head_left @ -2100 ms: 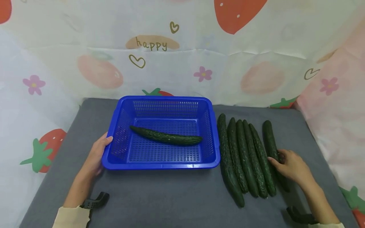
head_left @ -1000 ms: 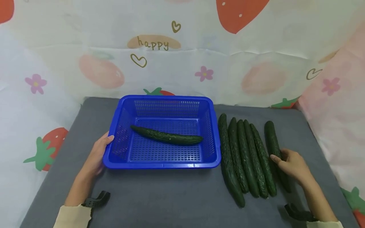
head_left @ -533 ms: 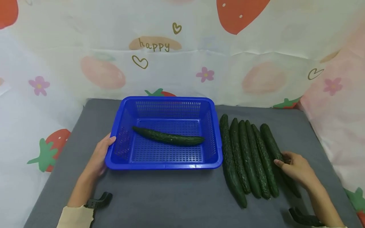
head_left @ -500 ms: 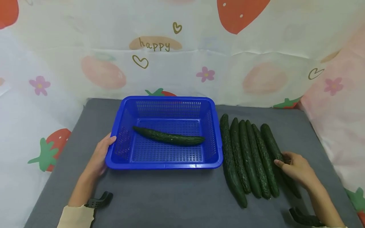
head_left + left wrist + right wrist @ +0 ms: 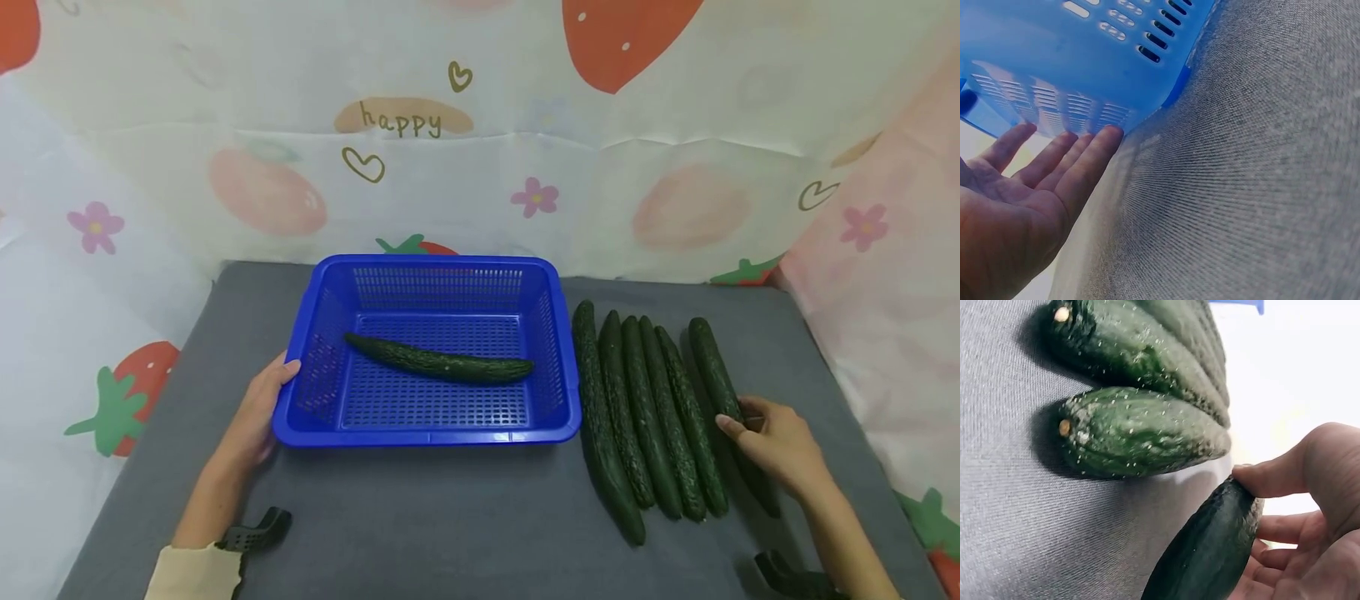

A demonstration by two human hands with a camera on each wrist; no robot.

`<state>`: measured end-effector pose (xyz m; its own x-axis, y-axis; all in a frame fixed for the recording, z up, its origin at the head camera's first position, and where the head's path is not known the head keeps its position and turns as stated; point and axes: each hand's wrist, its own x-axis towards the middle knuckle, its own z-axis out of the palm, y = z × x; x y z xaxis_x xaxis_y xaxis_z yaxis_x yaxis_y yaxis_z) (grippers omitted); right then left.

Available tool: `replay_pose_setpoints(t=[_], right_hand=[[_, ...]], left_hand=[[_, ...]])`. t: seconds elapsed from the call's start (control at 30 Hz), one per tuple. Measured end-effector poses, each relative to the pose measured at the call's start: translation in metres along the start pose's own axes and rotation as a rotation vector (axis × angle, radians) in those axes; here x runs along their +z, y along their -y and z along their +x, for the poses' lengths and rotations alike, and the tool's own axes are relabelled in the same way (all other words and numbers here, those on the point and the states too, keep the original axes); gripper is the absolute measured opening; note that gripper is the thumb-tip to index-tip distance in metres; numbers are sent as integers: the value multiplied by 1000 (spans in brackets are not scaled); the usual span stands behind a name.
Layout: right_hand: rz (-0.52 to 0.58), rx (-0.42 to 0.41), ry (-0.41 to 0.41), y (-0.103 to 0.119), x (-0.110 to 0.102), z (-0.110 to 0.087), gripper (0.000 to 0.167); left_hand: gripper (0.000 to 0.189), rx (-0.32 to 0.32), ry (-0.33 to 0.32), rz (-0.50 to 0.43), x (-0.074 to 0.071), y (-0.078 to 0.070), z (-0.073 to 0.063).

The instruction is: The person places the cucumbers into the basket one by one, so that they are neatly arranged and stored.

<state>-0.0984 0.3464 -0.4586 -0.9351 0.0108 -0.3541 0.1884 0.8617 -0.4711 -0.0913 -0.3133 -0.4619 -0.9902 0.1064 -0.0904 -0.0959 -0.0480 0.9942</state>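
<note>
A blue plastic basket (image 5: 427,436) sits left of centre on the table, with one cucumber (image 5: 438,360) lying across its floor. My left hand (image 5: 258,408) holds the basket's left side, thumb over the rim; in the left wrist view its fingers (image 5: 1094,156) lie fairly straight against the slotted outer wall. My right hand (image 5: 776,442) pinches a cucumber (image 5: 716,367) around its middle, thumb on the near side and fingers behind. In the right wrist view this held cucumber (image 5: 1207,550) slants apart from the others. Its far part is hidden by the hand there.
Several cucumbers (image 5: 651,417) lie side by side in a row between the basket and my right hand, the leftmost close against the basket's right side. A grey cloth (image 5: 420,517) covers the table, and a printed curtain (image 5: 465,192) hangs behind it.
My left hand and the basket have stayed put. The right hand's cucumber has tilted more since the first frame; its far end swung in toward the row, then back out to the right.
</note>
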Motion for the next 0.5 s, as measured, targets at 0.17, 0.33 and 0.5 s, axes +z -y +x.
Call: replay_pose_setpoints(t=[0.17, 0.33, 0.5], right_hand=[[2, 0, -39, 9, 2, -7, 84], [8, -44, -115, 21, 3, -16, 78], [16, -146, -209, 34, 6, -24, 67]], left_hand=[[65, 0, 17, 31, -2, -1, 0], [65, -7, 30, 26, -3, -2, -3], [66, -18, 28, 31, -3, -3, -2]])
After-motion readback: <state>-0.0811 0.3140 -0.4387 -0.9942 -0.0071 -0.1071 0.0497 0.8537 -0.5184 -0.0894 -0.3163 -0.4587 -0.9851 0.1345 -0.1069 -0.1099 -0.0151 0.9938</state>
